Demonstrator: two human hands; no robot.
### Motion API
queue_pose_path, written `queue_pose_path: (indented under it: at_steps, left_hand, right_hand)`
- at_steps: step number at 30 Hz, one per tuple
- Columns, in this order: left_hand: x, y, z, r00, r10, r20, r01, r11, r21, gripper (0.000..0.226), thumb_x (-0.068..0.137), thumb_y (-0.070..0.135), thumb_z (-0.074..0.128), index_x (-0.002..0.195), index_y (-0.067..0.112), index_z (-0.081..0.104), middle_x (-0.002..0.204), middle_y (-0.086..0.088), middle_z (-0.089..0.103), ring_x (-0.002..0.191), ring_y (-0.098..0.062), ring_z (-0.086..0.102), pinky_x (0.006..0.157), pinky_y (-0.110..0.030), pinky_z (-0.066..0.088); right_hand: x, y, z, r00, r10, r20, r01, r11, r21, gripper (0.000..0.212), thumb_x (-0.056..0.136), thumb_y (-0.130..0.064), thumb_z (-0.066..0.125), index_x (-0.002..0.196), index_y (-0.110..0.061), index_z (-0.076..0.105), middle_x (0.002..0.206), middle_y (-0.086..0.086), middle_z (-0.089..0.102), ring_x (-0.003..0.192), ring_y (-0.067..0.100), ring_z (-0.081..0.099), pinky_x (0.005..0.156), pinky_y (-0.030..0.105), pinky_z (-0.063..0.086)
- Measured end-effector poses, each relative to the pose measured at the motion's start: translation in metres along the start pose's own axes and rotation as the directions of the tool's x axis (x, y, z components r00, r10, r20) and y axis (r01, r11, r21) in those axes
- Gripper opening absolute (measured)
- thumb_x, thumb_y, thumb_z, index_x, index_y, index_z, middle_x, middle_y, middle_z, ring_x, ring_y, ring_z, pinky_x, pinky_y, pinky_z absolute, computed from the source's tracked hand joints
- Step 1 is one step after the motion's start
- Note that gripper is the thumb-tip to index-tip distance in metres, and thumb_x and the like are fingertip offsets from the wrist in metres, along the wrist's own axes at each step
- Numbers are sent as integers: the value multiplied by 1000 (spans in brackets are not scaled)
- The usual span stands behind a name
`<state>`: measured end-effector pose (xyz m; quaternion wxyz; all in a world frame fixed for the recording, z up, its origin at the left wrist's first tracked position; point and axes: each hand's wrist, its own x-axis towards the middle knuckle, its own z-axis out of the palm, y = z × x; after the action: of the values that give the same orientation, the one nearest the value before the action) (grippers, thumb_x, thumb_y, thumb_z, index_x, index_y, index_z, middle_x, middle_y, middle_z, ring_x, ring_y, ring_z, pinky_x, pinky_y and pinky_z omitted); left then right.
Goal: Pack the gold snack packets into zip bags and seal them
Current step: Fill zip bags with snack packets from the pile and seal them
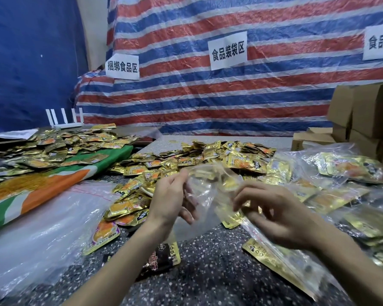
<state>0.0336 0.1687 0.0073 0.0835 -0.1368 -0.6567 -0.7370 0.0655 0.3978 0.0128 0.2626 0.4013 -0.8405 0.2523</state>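
Speckled table (pixel 208 281); left hand (pixel 170 200), right hand (pixel 281 215), fingers (pixel 244 195) curled round zip bag (pixel 208 191)

Striped tarpaulin (pixel 208 102): red, blue and white bands, hung as the backdrop, with a clear film draped over it.

Left sign (pixel 122 66): white paper with black Chinese characters, fixed at the tarpaulin's left edge.

Centre sign (pixel 228 50): same kind, fixed on the tarpaulin's middle.

Right sign (pixel 380 41): same kind, on the tarpaulin's right end, cut by the frame.

Blue sheet (pixel 31 62): hangs left of the tarpaulin.

White router (pixel 64 118): upright antennas, at the tarpaulin's lower left corner.

Cardboard boxes (pixel 367 111): brown, stacked before the tarpaulin's right end.

Printed cloth (pixel 42 186): green, orange and white, lying before and left of the tarpaulin.

Paper sheet (pixel 13 133): far left of the tarpaulin, beyond the cloth.

Speckled tabletop (pixel 208 272): dark, in front of the tarpaulin.
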Motion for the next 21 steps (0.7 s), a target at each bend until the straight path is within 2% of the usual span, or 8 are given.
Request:
queue_pose_path:
  at_steps: [4, 6, 9, 11, 13, 15, 18, 21]
  left_hand:
    - [13, -6, -3, 995, 51, 85, -59, 993, 101, 51, 100, 48, 42, 84, 3, 59, 71, -14, 66, 52, -25, 57, 44, -30, 43]
    - [23, -18, -8, 998, 67, 21, -70, 929, 364, 43, 97, 49, 49, 90, 8, 60, 85, -8, 67, 70, -20, 62, 56, -24, 48]
    - [37, -42, -20, 997, 40, -72, 43, 489, 871, 26, 93, 38, 63, 108, 19, 55, 109, 6, 57, 98, -13, 57, 82, -28, 49]
    - [43, -56, -25, 990, -50, -128, 136, 212, 968, 33, 90, 34, 64, 117, 19, 50, 119, 3, 50, 108, -15, 50, 94, -33, 46]
    - [47, -66, -27, 987, -39, -158, 161, 91, 983, 18, 89, 28, 62, 102, 19, 55, 109, 1, 53, 103, -18, 50, 94, -35, 44]
    - [50, -70, -28, 981, 37, -189, 185, 81, 979, 6, 89, 21, 60, 83, 20, 58, 89, 4, 59, 94, -18, 54, 90, -36, 42]
    - [52, -73, -30, 975, 165, -148, 135, 90, 987, 13, 93, 24, 55, 87, 22, 66, 89, 6, 60, 93, -17, 56, 93, -37, 42]
    - [51, -63, -33, 948, 295, -118, 35, 272, 962, 9, 99, 25, 53, 94, 22, 60, 91, 4, 63, 77, -13, 54, 85, -42, 51]
  right_hand:
    - [-19, 9, -3, 941, 4, -337, 19, 998, 66, 19, 83, -11, 46, 79, -3, 63, 76, 0, 59, 60, 14, 53, 50, 28, 43]
    - [-28, 11, -5, 920, 17, -391, 15, 997, 77, 21, 82, -11, 43, 75, -1, 61, 71, 1, 57, 60, 14, 50, 51, 31, 40]
    - [-35, 11, -9, 915, 11, -404, 10, 999, 52, 20, 80, -11, 43, 71, -4, 60, 68, -3, 54, 60, 17, 51, 51, 36, 40]
    - [-37, 8, -9, 918, 3, -398, 19, 998, 53, 19, 78, -11, 44, 69, -5, 59, 66, -4, 52, 57, 19, 50, 48, 38, 39]
    - [-37, 4, -8, 921, -15, -388, 38, 998, 53, 17, 78, -10, 45, 68, -6, 59, 66, -4, 51, 56, 18, 48, 46, 38, 38]
    - [-38, 2, -7, 925, -13, -381, 39, 997, 62, 16, 79, -10, 47, 70, -8, 59, 69, -8, 50, 55, 17, 46, 46, 38, 37]
    - [-39, 0, -6, 929, 2, -370, 35, 995, 95, 14, 80, -9, 49, 73, -11, 61, 72, -11, 50, 52, 14, 45, 44, 37, 37]
    - [-38, -1, -5, 937, 8, -348, 28, 995, 98, 13, 81, -9, 51, 75, -10, 63, 72, -11, 52, 53, 10, 43, 45, 33, 36]
